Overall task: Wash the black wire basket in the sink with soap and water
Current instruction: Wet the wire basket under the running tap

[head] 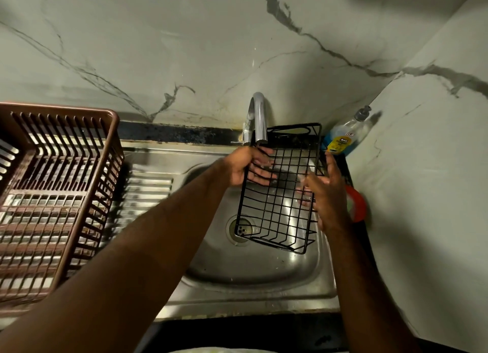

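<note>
Black wire basket (280,207) held tilted over the bowl of the steel sink (237,278), right of frame centre, lower left corner over the drain (240,230), upper end right beneath the spout of the chrome tap (258,115). Left hand (247,167) holding the basket's left rim near the top, rim wire crossing the palm, fingers reaching under the mesh. Right hand (328,194) blurred, flat against the basket's right side, fingers spread and mostly straight, thumb pointing up, fingertips showing through the grid; pressing rather than clutching. Soap bottle (343,137) with blue liquid in the upper right corner, leaning at the marble wall (184,49), just beside the basket's far end. Red object (357,204) at the sink's right edge, half hidden by the right hand; kind unclear. Brown plastic dish rack (52,194) on the drainboard, left of frame, well apart from the basket.
</note>
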A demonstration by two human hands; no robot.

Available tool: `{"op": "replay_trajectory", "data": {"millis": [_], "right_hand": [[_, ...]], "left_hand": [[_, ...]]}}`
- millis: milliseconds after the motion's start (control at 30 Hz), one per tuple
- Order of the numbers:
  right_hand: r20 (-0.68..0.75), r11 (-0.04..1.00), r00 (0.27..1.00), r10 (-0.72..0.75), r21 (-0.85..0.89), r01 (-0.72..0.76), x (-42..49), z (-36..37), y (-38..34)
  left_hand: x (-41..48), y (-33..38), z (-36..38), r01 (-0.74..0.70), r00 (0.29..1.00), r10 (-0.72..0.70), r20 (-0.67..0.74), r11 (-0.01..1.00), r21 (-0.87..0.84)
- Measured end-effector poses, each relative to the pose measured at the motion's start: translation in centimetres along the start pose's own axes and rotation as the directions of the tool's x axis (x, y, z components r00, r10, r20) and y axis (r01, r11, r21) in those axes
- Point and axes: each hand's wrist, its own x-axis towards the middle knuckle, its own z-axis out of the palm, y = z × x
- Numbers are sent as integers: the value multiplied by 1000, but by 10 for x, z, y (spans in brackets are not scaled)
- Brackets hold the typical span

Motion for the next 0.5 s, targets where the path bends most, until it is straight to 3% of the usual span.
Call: {"op": "replay_trajectory", "data": {"millis": [67,233,500], "right_hand": [[24,1000,1000,-11,-17,11,-1,3,0],[22,996,999,-46,-69,48,-1,9,0],[20,998,999,-49,-41,49,-2,13,6]], "left_hand": [[0,1,-2,1,1000,-1,-13,1000,23],[13,-3,5,-29,979,44,-200,997,78],[12,-6,8,-43,899,102,-425,988,148]]}}
